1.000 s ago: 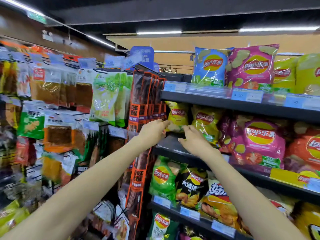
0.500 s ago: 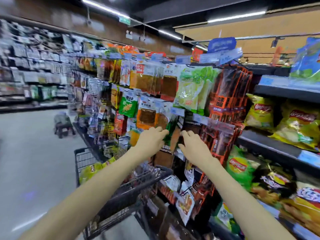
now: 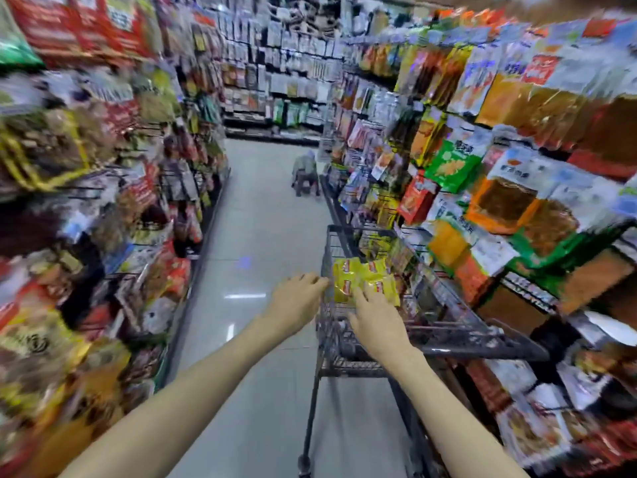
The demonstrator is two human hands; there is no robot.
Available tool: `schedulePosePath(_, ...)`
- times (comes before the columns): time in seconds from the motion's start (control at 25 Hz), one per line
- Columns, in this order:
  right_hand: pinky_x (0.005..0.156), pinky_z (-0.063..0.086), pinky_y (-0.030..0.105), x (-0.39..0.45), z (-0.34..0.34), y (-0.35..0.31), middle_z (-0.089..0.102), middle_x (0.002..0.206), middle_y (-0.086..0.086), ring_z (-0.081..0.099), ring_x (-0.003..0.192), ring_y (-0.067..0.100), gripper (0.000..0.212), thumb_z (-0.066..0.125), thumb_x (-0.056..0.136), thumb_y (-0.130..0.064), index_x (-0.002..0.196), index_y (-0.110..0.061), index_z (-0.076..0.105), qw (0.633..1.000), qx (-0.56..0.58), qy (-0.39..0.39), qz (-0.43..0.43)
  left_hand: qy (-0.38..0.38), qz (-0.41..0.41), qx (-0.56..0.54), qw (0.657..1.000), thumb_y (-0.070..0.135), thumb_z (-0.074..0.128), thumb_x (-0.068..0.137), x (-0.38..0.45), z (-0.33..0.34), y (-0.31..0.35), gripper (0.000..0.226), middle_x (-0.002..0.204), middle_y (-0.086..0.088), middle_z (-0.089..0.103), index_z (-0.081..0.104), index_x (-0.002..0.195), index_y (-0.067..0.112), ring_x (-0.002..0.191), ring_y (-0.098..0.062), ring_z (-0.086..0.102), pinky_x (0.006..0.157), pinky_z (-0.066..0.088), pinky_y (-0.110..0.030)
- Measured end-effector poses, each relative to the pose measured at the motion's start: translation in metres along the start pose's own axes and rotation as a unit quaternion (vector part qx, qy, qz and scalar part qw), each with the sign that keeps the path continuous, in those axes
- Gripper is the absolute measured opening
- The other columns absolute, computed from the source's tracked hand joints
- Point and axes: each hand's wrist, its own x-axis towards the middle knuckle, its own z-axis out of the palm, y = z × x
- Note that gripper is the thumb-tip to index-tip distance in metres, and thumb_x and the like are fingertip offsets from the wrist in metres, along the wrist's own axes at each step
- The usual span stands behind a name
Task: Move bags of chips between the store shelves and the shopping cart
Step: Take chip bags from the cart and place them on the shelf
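I have both hands out over the shopping cart [image 3: 448, 339], which stands in the aisle hard against the hanging snack racks [image 3: 499, 174] on the right. The yellow bags of chips [image 3: 362, 277] lie piled in the cart's basket, near its close end. My left hand [image 3: 296, 301] hovers at the cart's left rim with fingers loosely spread and nothing in it. My right hand [image 3: 375, 322] reaches toward the bags, fingers extended and fingertips at or just short of the nearest one; the blur stops me telling whether they touch, and I see no grip on anything. The risk I judge greatest is a poor grasp: these bags look slick and puffed, so closing on a corner could let one slip, or drag its neighbours with it. Squeezing hard could crush the chips. The cart sits so near the racks that a wide lift to the right could snag the packets hanging there.
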Motion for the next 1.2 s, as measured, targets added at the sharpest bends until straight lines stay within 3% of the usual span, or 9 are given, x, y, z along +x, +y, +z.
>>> schedulePosePath(0.24, 0.088, 0.046, 0.038, 0.099, 0.082, -0.079, 0.055, 0.126, 0.005, 0.054, 0.114, 0.027, 0.039, 0.052, 0.097, -0.029, 0.134, -0.016, 0.047, 0.993, 0.075, -0.050, -0.076, -0.046, -0.092, 0.026, 0.994, 0.024, 0.059, 0.093, -0.015, 0.041, -0.124, 0.035, 0.122, 0.002, 0.059, 0.055, 0.128, 0.024, 0.111, -0.027, 0.059, 0.085, 0.046, -0.039)
schedulePosePath(0.44, 0.088, 0.043, 0.038, 0.179, 0.120, -0.120, 0.057, 0.125, 0.007, 0.054, 0.114, 0.029, 0.038, 0.051, 0.097, -0.025, 0.133, -0.014, 0.050, 0.989, 0.112, -0.054, -0.077, -0.079, -0.127, 0.033, 0.988, 0.026, 0.056, 0.095, 0.005, 0.048, -0.199, 0.038, 0.128, 0.002, 0.057, 0.052, 0.134, 0.025, 0.115, -0.025, 0.057, 0.090, 0.046, -0.038)
schedulePosePath(0.68, 0.081, 0.042, 0.036, 0.251, 0.159, -0.153, 0.056, 0.125, 0.005, 0.055, 0.111, 0.028, 0.036, 0.049, 0.099, -0.026, 0.133, -0.016, 0.049, 0.988, 0.109, -0.075, -0.074, -0.087, -0.161, 0.031, 0.983, 0.025, 0.061, 0.093, 0.034, 0.058, -0.285, 0.036, 0.123, -0.003, 0.060, 0.056, 0.129, 0.022, 0.110, -0.029, 0.060, 0.086, 0.049, -0.042)
schedulePosePath(0.92, 0.075, 0.047, 0.039, 0.344, 0.207, -0.167, 0.063, 0.110, 0.006, 0.063, 0.097, 0.031, 0.031, 0.062, 0.090, -0.022, 0.120, -0.013, 0.062, 0.991, 0.093, -0.088, -0.035, -0.108, -0.110, 0.030, 0.988, 0.024, 0.059, 0.093, 0.119, 0.093, -0.369, 0.034, 0.121, -0.001, 0.061, 0.057, 0.127, 0.022, 0.107, -0.028, 0.059, 0.085, 0.048, -0.041)
schedulePosePath(1.04, 0.078, 0.046, 0.040, 0.390, 0.218, -0.158, 0.062, 0.112, 0.004, 0.060, 0.102, 0.030, 0.030, 0.058, 0.092, -0.024, 0.121, -0.017, 0.059, 0.992, 0.072, -0.101, 0.008, -0.116, -0.062, 0.047, 0.990, 0.019, 0.062, 0.090, 0.172, 0.109, -0.406, 0.032, 0.113, -0.004, 0.063, 0.061, 0.122, 0.019, 0.100, -0.030, 0.062, 0.078, 0.048, -0.041)
schedulePosePath(1.2, 0.068, 0.049, 0.039, 0.435, 0.230, -0.126, 0.065, 0.100, 0.005, 0.064, 0.092, 0.030, 0.026, 0.065, 0.085, -0.023, 0.110, -0.016, 0.063, 0.989, 0.072, -0.086, 0.091, -0.147, 0.013, 0.022, 0.989, 0.024, 0.053, 0.097, 0.254, 0.131, -0.426, 0.035, 0.126, -0.002, 0.057, 0.053, 0.132, 0.020, 0.113, -0.029, 0.056, 0.088, 0.043, -0.039)
